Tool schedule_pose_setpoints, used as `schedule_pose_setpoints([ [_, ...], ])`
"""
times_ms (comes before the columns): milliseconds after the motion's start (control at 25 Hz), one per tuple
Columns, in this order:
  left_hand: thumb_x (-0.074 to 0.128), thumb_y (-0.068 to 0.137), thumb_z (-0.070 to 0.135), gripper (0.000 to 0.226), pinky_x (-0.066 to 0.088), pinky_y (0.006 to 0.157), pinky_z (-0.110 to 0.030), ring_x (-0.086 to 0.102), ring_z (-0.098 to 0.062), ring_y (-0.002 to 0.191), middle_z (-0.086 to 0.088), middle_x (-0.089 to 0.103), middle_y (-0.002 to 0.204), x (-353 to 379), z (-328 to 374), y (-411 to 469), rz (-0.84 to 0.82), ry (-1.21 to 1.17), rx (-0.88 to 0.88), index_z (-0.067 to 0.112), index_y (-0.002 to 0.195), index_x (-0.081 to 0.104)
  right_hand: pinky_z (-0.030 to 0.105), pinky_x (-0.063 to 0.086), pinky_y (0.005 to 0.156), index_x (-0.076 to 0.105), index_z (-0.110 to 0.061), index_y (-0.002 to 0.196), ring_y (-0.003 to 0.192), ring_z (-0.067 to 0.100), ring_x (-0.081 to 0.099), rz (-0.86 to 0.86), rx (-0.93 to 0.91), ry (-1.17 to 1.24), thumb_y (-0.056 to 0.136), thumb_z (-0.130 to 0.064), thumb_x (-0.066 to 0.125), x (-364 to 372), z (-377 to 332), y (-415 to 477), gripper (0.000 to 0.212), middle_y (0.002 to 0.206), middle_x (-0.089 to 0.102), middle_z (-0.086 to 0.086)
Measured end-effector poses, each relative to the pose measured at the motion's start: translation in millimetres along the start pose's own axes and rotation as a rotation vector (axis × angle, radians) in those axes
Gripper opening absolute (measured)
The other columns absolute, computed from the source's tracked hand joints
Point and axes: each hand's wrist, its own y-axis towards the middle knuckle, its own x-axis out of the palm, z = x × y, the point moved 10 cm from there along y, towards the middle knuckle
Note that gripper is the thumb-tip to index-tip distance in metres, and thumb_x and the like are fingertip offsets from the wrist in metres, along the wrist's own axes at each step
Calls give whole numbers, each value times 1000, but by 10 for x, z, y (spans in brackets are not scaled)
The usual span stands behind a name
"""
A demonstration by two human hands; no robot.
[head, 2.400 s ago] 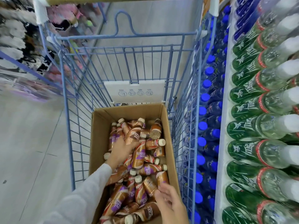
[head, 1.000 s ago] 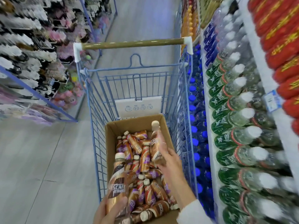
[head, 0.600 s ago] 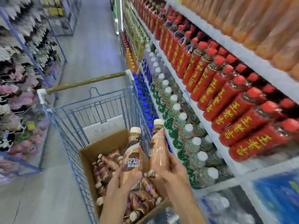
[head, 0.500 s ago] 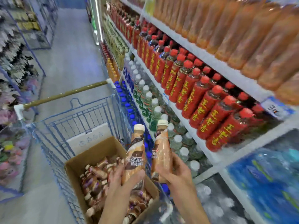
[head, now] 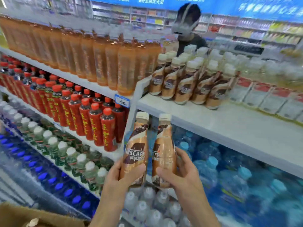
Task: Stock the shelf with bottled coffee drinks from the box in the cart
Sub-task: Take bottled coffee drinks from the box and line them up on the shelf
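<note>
My left hand [head: 120,177] grips a brown coffee bottle [head: 136,145] with a cream cap, held upright. My right hand [head: 180,174] grips a second coffee bottle [head: 164,145] right beside it, also upright. Both bottles are below and in front of a white shelf [head: 221,125]. Several matching coffee bottles [head: 188,81] stand in rows at the back left of that shelf. A corner of the cardboard box [head: 19,215] shows at the bottom left.
Orange drink bottles [head: 91,54] fill the top left shelf, red-labelled bottles [head: 85,115] the one below, then green and blue-capped bottles. Water packs [head: 229,177] sit under the white shelf. Pale bottles [head: 270,86] stand right of the coffee. A person [head: 188,30] stands behind the shelving.
Both hands lifted one bottle each out of the box in the cart and raised them. My view swung right and up from the cart to the white shelf.
</note>
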Motion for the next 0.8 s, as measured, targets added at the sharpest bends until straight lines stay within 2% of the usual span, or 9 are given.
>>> schedule_pose_setpoints([
  [120, 94, 44, 42, 65, 59, 91, -46, 74, -30, 103, -9, 78, 109, 821, -20, 18, -112, 27, 57, 28, 105, 79, 30, 60, 69, 57, -24, 129, 98, 21, 74, 124, -54, -2, 48, -29, 95, -724, -345, -126, 89, 115, 75, 1],
  [240, 94, 48, 44, 55, 57, 87, -41, 75, -25, 100, -5, 79, 106, 1688, 18, -13, -253, 89, 117, 33, 100, 80, 31, 60, 73, 57, -26, 130, 102, 21, 74, 231, -134, -34, 47, -34, 95, -1392, -748, -279, 91, 117, 75, 0],
  [320, 93, 49, 43, 52, 58, 82, -32, 76, -22, 96, -5, 80, 103, 2224, 50, -2, -327, 129, 151, 32, 98, 81, 28, 59, 73, 56, -29, 128, 102, 18, 73, 282, -197, -58, 51, -31, 97, -1783, -1031, -341, 87, 117, 74, -3],
  [480, 92, 52, 45, 48, 57, 79, -25, 76, -15, 93, 1, 80, 100, 3033, 136, 118, -421, 212, 224, 34, 96, 79, 26, 60, 72, 54, -35, 122, 99, 13, 73, 334, -337, -177, 65, -14, 95, -2354, -1569, -241, 73, 118, 71, -7],
  [560, 91, 55, 41, 46, 54, 71, -15, 74, -8, 86, 4, 80, 94, 3315, 166, 226, -448, 259, 259, 28, 96, 78, 26, 60, 72, 52, -32, 125, 101, 14, 72, 346, -367, -235, 70, -11, 92, -2573, -1722, -104, 72, 123, 67, -4],
  [640, 92, 64, 27, 41, 51, 67, -10, 73, -4, 83, 5, 80, 93, 3544, 178, 365, -469, 302, 287, 22, 101, 75, 26, 59, 75, 49, -35, 124, 103, 14, 71, 359, -376, -278, 70, -11, 92, -2764, -1786, 45, 73, 127, 64, -3],
  [720, 90, 72, 16, 39, 53, 72, -13, 73, -7, 90, 5, 80, 97, 3702, 181, 502, -498, 365, 313, 22, 107, 73, 25, 58, 77, 47, -40, 117, 105, 13, 69, 375, -380, -308, 70, -10, 92, -2892, -1772, 175, 72, 126, 62, -5],
  [800, 89, 71, 21, 42, 55, 84, -24, 73, -10, 97, 7, 79, 102, 3777, 162, 628, -521, 441, 335, 26, 109, 72, 28, 59, 83, 46, -39, 118, 107, 13, 68, 388, -377, -337, 69, -8, 92, -2980, -1699, 282, 74, 126, 60, -6],
])
